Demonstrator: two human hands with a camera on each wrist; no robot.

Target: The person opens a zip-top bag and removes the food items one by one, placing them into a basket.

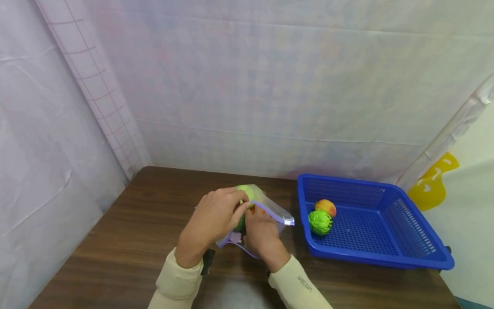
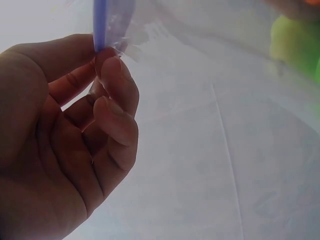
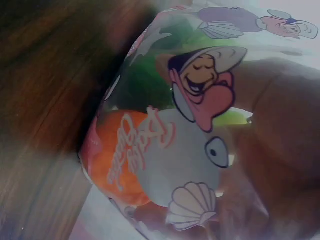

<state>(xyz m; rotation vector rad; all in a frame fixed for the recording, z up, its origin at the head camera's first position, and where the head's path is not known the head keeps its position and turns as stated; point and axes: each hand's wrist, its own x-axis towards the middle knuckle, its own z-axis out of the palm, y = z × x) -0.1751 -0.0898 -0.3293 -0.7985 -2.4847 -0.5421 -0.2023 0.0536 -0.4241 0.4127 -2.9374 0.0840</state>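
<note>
A clear zip bag (image 1: 275,207) with a purple zip edge and printed cartoon figures sits mid-table, its mouth apart. My left hand (image 1: 218,216) pinches the purple edge (image 2: 100,25) between thumb and forefinger. Inside the mouth is my right hand (image 1: 262,231), its fingers mostly hidden by the bag. Through the film in the right wrist view show an orange round thing (image 3: 112,155), a pale round thing (image 3: 172,160) near the fingers and dark green things (image 3: 145,82). A light green thing (image 1: 245,189) lies at the bag's far end. What the right fingers hold is unclear.
To the right stands a blue plastic basket (image 1: 376,259) with perforated walls. In its left part lie an orange-yellow toy fruit (image 1: 326,207) and a bright green toy artichoke (image 1: 320,222). Pale sheeting (image 1: 270,86) hangs behind the brown wooden table (image 1: 127,240).
</note>
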